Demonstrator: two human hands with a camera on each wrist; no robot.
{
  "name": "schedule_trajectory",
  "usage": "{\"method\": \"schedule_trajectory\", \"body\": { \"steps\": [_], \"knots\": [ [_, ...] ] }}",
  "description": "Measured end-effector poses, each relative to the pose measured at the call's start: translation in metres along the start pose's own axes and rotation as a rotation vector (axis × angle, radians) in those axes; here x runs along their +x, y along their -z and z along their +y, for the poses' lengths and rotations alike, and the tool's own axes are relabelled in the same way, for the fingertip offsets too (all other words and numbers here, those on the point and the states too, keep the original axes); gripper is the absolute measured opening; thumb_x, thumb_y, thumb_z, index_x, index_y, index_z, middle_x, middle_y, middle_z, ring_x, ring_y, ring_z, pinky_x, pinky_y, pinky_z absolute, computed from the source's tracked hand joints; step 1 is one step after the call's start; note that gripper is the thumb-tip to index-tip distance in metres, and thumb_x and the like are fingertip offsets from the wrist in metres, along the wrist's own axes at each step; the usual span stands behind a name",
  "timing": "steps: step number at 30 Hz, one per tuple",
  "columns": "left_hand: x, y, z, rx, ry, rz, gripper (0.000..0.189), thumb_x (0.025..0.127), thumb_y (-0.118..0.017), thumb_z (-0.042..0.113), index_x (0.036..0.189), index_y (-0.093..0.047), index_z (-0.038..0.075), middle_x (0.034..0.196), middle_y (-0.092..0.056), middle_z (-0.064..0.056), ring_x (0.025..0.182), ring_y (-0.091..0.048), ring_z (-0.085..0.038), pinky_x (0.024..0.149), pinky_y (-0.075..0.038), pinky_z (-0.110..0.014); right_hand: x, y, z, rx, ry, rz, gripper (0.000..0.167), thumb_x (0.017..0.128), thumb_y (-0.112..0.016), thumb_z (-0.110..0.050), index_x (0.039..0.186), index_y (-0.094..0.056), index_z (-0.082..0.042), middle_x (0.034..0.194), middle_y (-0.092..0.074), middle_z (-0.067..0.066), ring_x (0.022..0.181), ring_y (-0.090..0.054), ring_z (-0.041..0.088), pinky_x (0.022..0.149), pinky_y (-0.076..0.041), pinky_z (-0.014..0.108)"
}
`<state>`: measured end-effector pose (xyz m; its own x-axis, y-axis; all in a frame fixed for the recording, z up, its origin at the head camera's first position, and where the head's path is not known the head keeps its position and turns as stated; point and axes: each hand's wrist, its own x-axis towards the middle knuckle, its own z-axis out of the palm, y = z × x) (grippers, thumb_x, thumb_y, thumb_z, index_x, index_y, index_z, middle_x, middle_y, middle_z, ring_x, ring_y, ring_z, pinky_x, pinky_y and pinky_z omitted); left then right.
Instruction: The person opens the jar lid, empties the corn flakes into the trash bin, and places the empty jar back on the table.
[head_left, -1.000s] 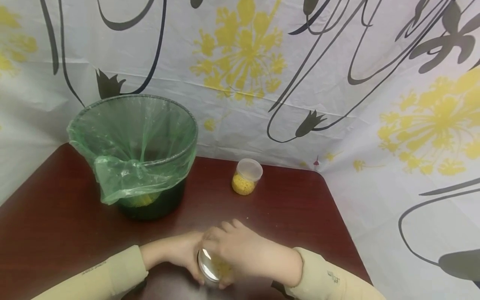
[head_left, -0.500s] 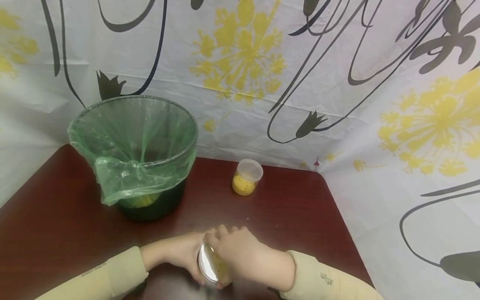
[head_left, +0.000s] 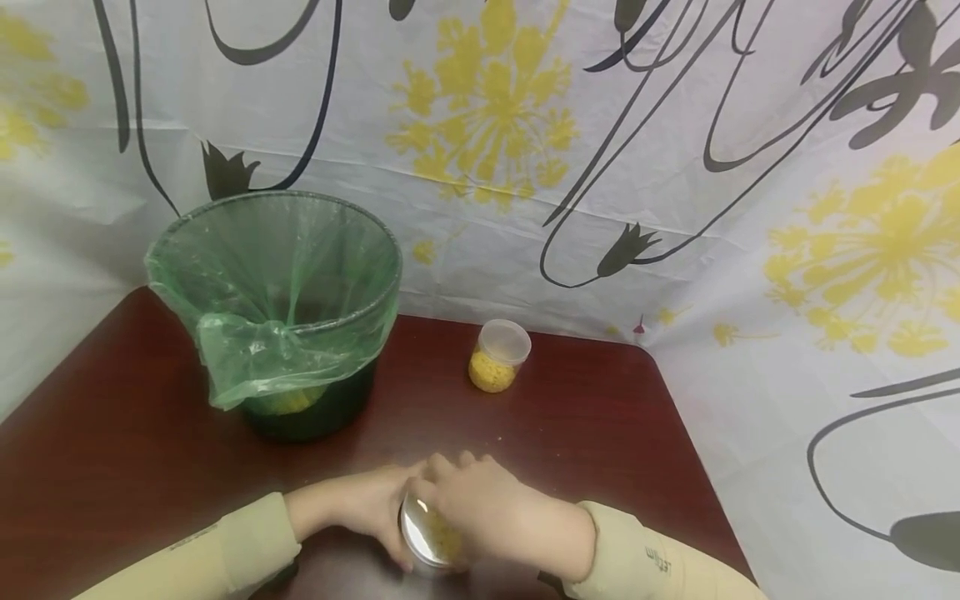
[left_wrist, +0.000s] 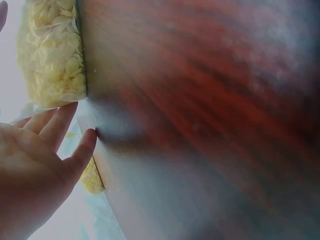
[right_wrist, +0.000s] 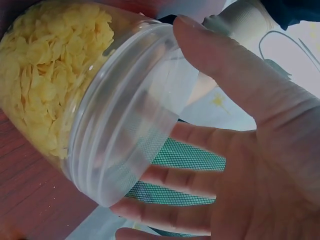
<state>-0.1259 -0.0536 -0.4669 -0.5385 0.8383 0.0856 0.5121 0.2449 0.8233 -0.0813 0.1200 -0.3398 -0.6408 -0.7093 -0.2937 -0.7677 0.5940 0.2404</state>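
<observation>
Low in the head view, a clear plastic jar of pale yellow flakes stands between both hands. My left hand holds it round its left side; in the left wrist view, fingers meet the side of the jar near its base. My right hand lies over the top. Close up, the right hand grips the translucent screw lid, thumb at one edge and fingers at the opposite side. The lid sits on the jar, which is about two-thirds full of flakes.
Behind the hands stands a second lidded jar of yellow bits. A dark bin with a green plastic liner stands back left. A flower-patterned curtain borders the dark red table.
The right hand has turned slightly on the lid, its wrist shifting a little left and down. The left hand stays on the jar. The head view has shifted slightly.
</observation>
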Motion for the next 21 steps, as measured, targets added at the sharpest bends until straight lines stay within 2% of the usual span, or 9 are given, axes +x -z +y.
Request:
{"method": "schedule_trajectory", "body": {
  "steps": [8, 12, 15, 17, 21],
  "knots": [
    [-0.0005, 0.0013, 0.0013, 0.016, 0.015, -0.015, 0.094, 0.054, -0.093, 0.035, 0.13, -0.039, 0.017, 0.118, -0.054, 0.01, 0.108, -0.052, -0.006, 0.094, -0.043, -0.026, -0.004, 0.0003, 0.002, -0.023, 0.054, 0.025, 0.09, 0.051, -0.091, -0.041, 0.131, -0.051, -0.037, 0.12, -0.051, -0.008, 0.091, -0.054, 0.019, 0.071, -0.045, 0.034],
    [-0.0008, 0.0004, 0.0007, 0.004, -0.028, -0.004, 0.089, 0.055, -0.093, 0.033, 0.127, -0.045, 0.016, 0.117, -0.054, 0.011, 0.106, -0.052, -0.005, 0.093, -0.043, -0.026, -0.0075, 0.0017, 0.0026, 0.007, 0.05, 0.064, 0.089, 0.053, -0.088, -0.051, 0.131, -0.049, -0.036, 0.121, -0.049, -0.008, 0.09, -0.055, 0.019, 0.071, -0.043, 0.033],
    [-0.0012, -0.0006, 0.0007, -0.015, -0.053, 0.003, 0.075, 0.055, -0.093, 0.028, 0.118, -0.055, 0.016, 0.107, -0.058, 0.014, 0.098, -0.055, -0.002, 0.089, -0.045, -0.023, -0.0081, 0.004, 0.0024, 0.046, -0.004, 0.092, 0.088, 0.055, -0.082, -0.063, 0.131, -0.048, -0.033, 0.117, -0.048, -0.006, 0.085, -0.055, 0.019, 0.069, -0.043, 0.032],
    [-0.0017, -0.0009, 0.0011, -0.039, -0.04, 0.003, 0.068, 0.054, -0.093, 0.025, 0.112, -0.06, 0.015, 0.101, -0.06, 0.017, 0.093, -0.057, -0.001, 0.086, -0.047, -0.022, -0.007, 0.0057, 0.0018, 0.058, -0.061, 0.096, 0.088, 0.057, -0.078, -0.067, 0.131, -0.048, -0.031, 0.111, -0.05, -0.004, 0.081, -0.057, 0.02, 0.066, -0.045, 0.032],
    [-0.002, -0.0014, 0.0013, -0.062, -0.016, -0.005, 0.065, 0.054, -0.093, 0.023, 0.108, -0.059, 0.014, 0.095, -0.061, 0.018, 0.087, -0.058, 0.0, 0.081, -0.049, -0.022, -0.0038, 0.006, -0.0012, 0.062, -0.163, 0.066, 0.089, 0.054, -0.076, -0.071, 0.127, -0.05, -0.027, 0.099, -0.052, 0.0, 0.073, -0.058, 0.022, 0.061, -0.048, 0.034]
  ]
}}
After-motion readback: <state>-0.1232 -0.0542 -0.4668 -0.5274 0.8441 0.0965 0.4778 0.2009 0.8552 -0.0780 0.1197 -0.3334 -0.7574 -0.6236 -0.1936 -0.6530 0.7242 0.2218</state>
